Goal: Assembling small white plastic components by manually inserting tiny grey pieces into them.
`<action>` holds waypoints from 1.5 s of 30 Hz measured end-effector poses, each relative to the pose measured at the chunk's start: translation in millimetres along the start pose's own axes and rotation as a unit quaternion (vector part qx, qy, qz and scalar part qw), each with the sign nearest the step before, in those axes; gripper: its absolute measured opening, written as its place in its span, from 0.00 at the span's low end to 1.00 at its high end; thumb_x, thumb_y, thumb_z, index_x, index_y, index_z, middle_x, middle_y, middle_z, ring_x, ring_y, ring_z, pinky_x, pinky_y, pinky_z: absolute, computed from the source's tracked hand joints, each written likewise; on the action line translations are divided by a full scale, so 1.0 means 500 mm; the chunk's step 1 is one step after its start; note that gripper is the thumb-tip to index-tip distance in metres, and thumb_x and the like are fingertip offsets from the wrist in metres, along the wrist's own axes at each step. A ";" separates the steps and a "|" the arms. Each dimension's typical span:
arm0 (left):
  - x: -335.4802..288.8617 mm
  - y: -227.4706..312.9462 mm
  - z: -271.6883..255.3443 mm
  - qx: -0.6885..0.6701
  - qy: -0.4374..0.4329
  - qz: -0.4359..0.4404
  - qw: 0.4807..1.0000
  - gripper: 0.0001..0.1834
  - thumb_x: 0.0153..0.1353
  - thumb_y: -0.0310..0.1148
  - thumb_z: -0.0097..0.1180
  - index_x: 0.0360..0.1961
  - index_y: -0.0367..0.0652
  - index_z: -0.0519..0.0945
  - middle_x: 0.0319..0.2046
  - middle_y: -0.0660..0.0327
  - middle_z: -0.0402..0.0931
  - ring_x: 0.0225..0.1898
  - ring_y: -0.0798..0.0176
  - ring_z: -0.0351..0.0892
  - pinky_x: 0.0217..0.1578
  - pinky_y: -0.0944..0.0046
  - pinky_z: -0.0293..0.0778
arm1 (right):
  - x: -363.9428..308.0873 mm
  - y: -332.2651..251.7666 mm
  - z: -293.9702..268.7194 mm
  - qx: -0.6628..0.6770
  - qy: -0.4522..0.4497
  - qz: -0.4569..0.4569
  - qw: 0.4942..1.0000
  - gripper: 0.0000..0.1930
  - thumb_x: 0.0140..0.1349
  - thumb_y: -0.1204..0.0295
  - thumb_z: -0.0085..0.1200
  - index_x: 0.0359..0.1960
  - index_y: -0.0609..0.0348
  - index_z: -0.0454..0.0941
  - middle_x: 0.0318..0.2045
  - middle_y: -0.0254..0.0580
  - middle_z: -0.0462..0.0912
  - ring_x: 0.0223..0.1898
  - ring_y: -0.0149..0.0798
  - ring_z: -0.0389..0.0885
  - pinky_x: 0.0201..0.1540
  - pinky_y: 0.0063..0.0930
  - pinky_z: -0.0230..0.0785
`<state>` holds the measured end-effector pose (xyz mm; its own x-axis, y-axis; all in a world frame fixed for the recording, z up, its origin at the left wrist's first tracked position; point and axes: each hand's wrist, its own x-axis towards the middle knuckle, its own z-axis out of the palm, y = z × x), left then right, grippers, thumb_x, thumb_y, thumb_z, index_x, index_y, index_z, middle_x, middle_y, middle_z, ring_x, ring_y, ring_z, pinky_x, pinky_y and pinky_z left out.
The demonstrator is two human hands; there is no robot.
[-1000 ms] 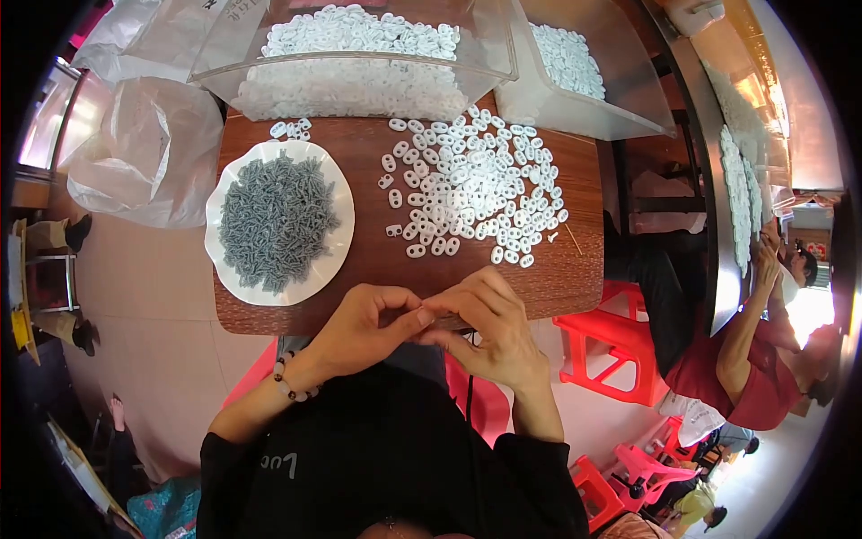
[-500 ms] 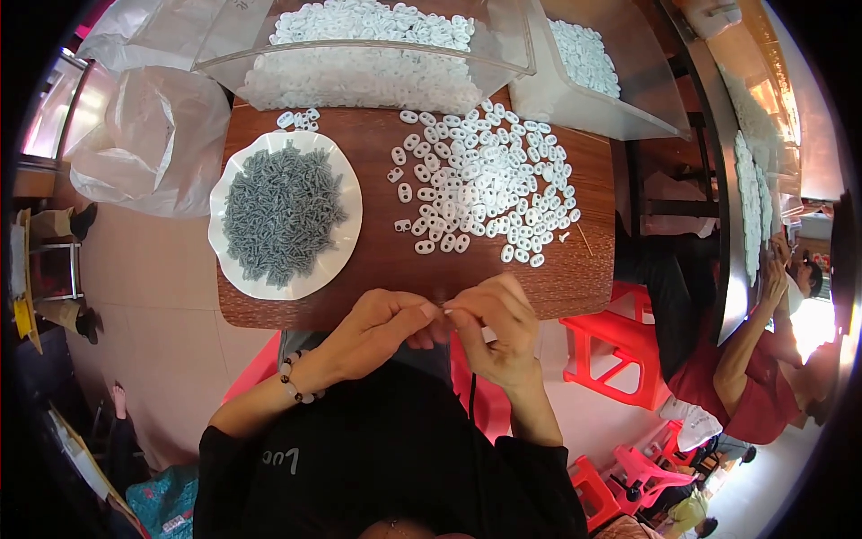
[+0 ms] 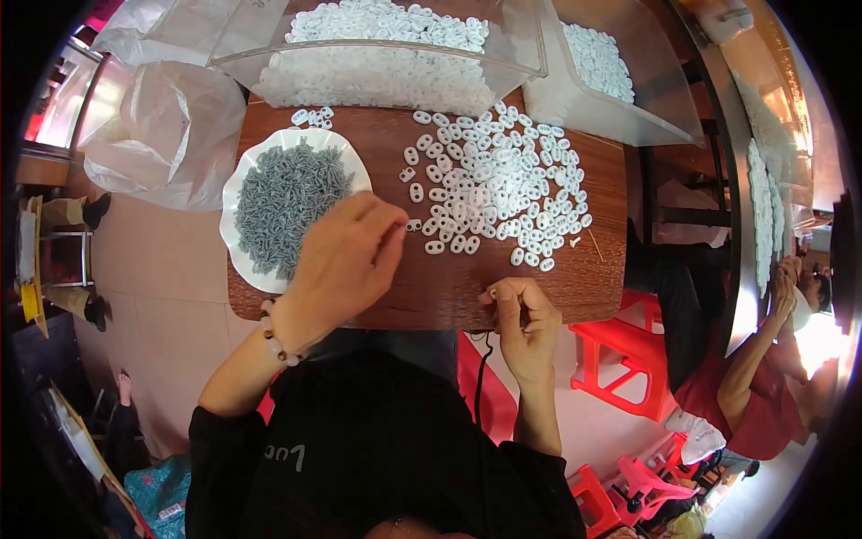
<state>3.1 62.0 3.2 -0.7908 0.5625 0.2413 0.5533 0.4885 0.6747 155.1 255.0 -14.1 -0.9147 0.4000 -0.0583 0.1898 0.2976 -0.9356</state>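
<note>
My left hand (image 3: 337,260) is bent over the right side of a white scalloped plate (image 3: 231,235), its fingers curled together. The fingertips point toward the loose white parts; anything between them is hidden. Heaped on the plate are many small grey screw-like pieces (image 3: 285,202). Near the table's front edge, my right hand (image 3: 528,316) pinches a small pale piece (image 3: 493,294) between thumb and finger; its exact kind is too small to tell. A thin black cord (image 3: 482,377) hangs below that hand. Many white oval two-hole plastic parts (image 3: 485,193) lie spread across the brown table.
A clear bin (image 3: 377,67) of white parts stands at the table's back, beside another bin (image 3: 620,117). A thin stick (image 3: 596,245) lies at right. Red stools (image 3: 620,359) and a person in a dark red top (image 3: 754,404) are to the right; a plastic bag (image 3: 162,135) is left.
My hands were together at the table's front edge and have parted. The left moved up and left over the plate; the right shifted slightly right, still pinching.
</note>
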 end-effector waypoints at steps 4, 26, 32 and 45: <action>0.015 0.019 0.051 0.017 -0.030 0.044 0.998 0.09 0.54 0.26 0.60 0.37 0.40 0.78 0.35 0.57 0.73 0.39 0.52 0.74 0.37 0.57 0.72 | -0.010 -0.013 0.003 0.056 0.030 0.020 0.998 0.08 0.69 0.72 0.48 0.37 0.63 0.78 0.26 0.36 0.83 0.19 0.18 0.69 0.22 0.13 0.62; 0.047 -0.045 -0.059 0.057 0.064 -0.010 0.996 0.08 0.53 0.25 0.58 0.36 0.39 0.79 0.33 0.54 0.75 0.37 0.49 0.76 0.37 0.55 0.73 | 0.000 0.006 -0.010 0.053 0.070 0.021 0.996 0.06 0.68 0.74 0.49 0.38 0.63 0.77 0.24 0.31 0.78 0.23 0.19 0.69 0.26 0.13 0.60; 0.005 -0.108 -0.129 0.164 0.058 -0.108 0.979 0.09 0.54 0.28 0.60 0.36 0.39 0.79 0.30 0.53 0.74 0.35 0.48 0.76 0.36 0.54 0.72 | 0.006 0.017 0.000 0.067 0.074 0.014 0.995 0.06 0.68 0.73 0.50 0.40 0.63 0.77 0.25 0.30 0.78 0.24 0.18 0.67 0.26 0.12 0.58; -0.002 -0.126 -0.143 0.005 0.111 -0.174 0.978 0.05 0.56 0.27 0.63 0.29 0.37 0.80 0.28 0.57 0.76 0.23 0.64 0.73 0.26 0.64 0.68 | 0.012 -0.016 0.023 0.040 0.041 -0.006 0.998 0.06 0.68 0.74 0.50 0.40 0.63 0.77 0.25 0.30 0.79 0.24 0.17 0.66 0.27 0.12 0.57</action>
<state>-49.5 -16.9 10.3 -0.9687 0.2017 0.1444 0.2413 0.6319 0.7365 144.2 245.1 -11.1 -0.8838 0.4674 -0.0213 0.1471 0.2343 -0.9610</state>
